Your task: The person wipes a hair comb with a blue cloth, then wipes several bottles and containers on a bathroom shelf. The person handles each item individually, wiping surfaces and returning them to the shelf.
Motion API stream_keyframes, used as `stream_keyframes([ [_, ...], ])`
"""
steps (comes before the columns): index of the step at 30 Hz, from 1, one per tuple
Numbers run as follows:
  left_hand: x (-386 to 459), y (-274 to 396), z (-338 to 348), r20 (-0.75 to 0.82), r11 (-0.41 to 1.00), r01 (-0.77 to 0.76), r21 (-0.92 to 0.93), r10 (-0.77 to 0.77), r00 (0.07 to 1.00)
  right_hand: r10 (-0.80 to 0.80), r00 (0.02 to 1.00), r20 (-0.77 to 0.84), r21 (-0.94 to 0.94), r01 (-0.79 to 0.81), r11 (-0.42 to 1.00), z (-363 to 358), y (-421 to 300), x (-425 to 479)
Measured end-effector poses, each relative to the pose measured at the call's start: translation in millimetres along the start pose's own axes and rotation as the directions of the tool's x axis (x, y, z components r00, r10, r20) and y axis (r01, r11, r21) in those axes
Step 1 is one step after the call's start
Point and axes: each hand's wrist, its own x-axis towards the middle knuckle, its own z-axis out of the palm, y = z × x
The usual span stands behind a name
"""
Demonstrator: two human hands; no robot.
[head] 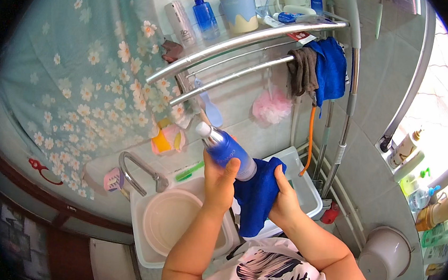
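Note:
My left hand (pixel 220 179) grips a blue bottle (pixel 231 152) with a white cap and a silver neck, tilted with its cap towards the upper left. A dark blue cloth (pixel 256 199) hangs from my right hand (pixel 287 197), whose fingers pinch it near the bottle's base. The cloth touches the base of the bottle. Below my left forearm is a white sink (pixel 140 228) with a round pink basin (pixel 157 214) of water in it, beside a curved metal faucet (pixel 138 158).
Above stands a metal rack (pixel 253 30) with a blue bottle (pixel 206 18), a mug (pixel 239 13) and hanging cloths (pixel 328 69). A pink bath puff (pixel 273 106) hangs below. A white tub (pixel 307 187) is behind my right hand. At right are a bucket (pixel 383 258) and a ledge of pump bottles (pixel 419 197).

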Motion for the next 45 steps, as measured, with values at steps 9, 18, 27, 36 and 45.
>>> stream_keyframes([
  [9,8.9,17.7,0.7,-0.076,0.992,-0.102,0.07,0.108,0.991,-0.037,0.991,0.126,0.046,0.031,0.998,-16.8,-4.1,-2.3],
  [18,4.0,15.0,-3.6,-0.031,1.0,0.012,0.017,-0.012,0.999,-0.293,0.954,0.061,-0.019,0.295,0.955,-14.5,-21.8,-0.8],
  [27,-17.8,0.4,9.3,0.076,0.991,0.122,0.053,-0.126,0.989,-0.493,0.849,0.188,-0.212,0.525,0.824,28.3,-38.5,1.9],
  [36,-25.6,-14.0,8.5,0.151,0.945,-0.064,0.32,0.015,0.988,-0.53,0.705,0.471,-0.663,0.679,0.315,27.0,-24.0,11.5],
  [45,-27.3,-15.8,11.6,0.12,0.941,-0.052,0.334,0.012,0.993,-0.632,0.578,0.516,-0.714,0.698,0.055,6.1,-8.6,9.6],
])
